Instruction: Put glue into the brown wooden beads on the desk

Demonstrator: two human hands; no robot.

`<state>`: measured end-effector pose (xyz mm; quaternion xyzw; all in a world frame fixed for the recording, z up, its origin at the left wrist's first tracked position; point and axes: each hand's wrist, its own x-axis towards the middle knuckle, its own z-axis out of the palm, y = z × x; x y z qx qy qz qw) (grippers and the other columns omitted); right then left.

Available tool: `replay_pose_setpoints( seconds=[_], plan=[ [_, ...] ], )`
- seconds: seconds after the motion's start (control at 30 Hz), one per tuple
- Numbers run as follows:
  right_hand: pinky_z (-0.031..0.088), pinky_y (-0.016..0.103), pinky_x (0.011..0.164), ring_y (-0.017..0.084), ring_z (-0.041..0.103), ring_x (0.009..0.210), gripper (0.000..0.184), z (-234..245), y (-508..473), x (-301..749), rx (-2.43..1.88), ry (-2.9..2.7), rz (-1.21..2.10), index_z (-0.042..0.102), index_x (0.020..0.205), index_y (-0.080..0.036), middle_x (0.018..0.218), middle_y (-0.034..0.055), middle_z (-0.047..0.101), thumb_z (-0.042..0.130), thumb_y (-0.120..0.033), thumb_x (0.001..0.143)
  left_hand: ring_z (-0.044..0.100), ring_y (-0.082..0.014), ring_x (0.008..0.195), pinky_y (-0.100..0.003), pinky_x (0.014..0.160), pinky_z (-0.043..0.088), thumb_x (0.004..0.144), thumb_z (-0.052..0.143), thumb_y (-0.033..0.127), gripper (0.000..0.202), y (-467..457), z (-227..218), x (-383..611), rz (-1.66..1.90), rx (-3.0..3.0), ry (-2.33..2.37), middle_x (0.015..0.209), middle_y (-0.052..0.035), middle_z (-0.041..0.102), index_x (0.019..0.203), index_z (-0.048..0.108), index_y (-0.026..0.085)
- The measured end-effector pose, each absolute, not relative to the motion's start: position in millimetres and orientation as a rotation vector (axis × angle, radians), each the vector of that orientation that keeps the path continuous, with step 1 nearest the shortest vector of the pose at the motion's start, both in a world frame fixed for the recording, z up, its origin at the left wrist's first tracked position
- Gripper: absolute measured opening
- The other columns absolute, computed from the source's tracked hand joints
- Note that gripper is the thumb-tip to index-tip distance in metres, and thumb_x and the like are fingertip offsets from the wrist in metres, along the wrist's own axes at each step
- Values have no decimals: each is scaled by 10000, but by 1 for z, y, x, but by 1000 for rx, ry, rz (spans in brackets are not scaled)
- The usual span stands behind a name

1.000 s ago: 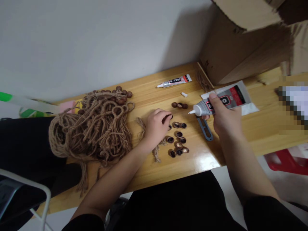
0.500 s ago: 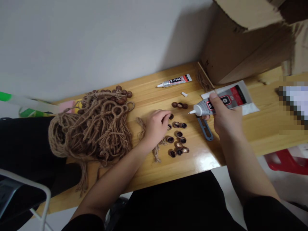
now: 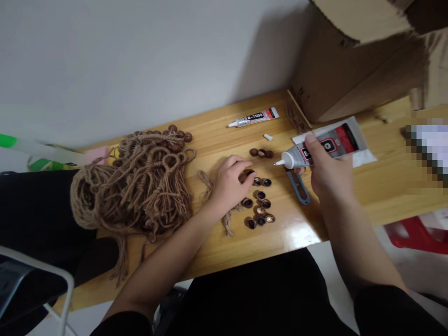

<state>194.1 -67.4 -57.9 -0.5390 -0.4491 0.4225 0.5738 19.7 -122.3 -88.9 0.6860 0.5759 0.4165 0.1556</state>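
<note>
My right hand (image 3: 329, 170) grips a large glue tube (image 3: 308, 151) on its side, thumb on top, with the white nozzle pointing left. My left hand (image 3: 231, 182) is low over the table with thumb and forefinger apart. A dark hollow nutshell half (image 3: 249, 172) shows between those fingertips; I cannot tell whether they touch it. Several more shell halves (image 3: 261, 195) lie just beyond the fingers, most with the hollow side up. A piece of frayed jute rope (image 3: 227, 226) lies partly hidden under my left hand.
A rope bundle (image 3: 140, 186) with brown round nuts (image 3: 175, 140) fills the left. Toward the wall lie a smaller glue tube (image 3: 255, 116), a white cap (image 3: 268, 137) and three whole-looking nuts (image 3: 262, 152). A grey tool handle (image 3: 299, 189) and a cardboard box (image 3: 353, 74) are on the right.
My left hand's thumb and forefinger have parted from a pinch, and the hand has shifted slightly right over the shell halves. My right hand and the glue tube stay in place.
</note>
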Motion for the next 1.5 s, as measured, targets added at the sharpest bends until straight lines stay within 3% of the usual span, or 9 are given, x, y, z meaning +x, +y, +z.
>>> replay_pose_setpoints(
  seconds=[0.37, 1.0, 1.5],
  plan=[
    [344, 233, 342, 79, 449, 452, 357, -57, -68, 192, -1238, -1037, 994, 447, 676, -192, 592, -33, 473, 726, -414, 680, 605, -161, 836, -320, 780, 515, 751, 702, 151, 107, -122, -88, 19, 1163, 2016, 1646, 873, -36, 630, 852, 672, 166],
    [368, 275, 401, 98, 459, 472, 366, -59, -67, 195, -1292, -1079, 989, 459, 672, -205, 587, -21, 487, 715, -465, 686, 592, -165, 876, -321, 798, 514, 743, 592, 57, 242, -124, -88, 19, 1129, 1958, 1666, 951, -44, 584, 955, 629, 169],
    [370, 238, 331, 86, 451, 443, 388, -56, -68, 193, -1266, -1086, 1000, 438, 679, -206, 561, -35, 477, 721, -471, 676, 583, -168, 873, -332, 804, 507, 763, 629, 106, 150, -123, -88, 19, 1141, 1973, 1672, 906, -30, 589, 888, 647, 186]
  ],
)
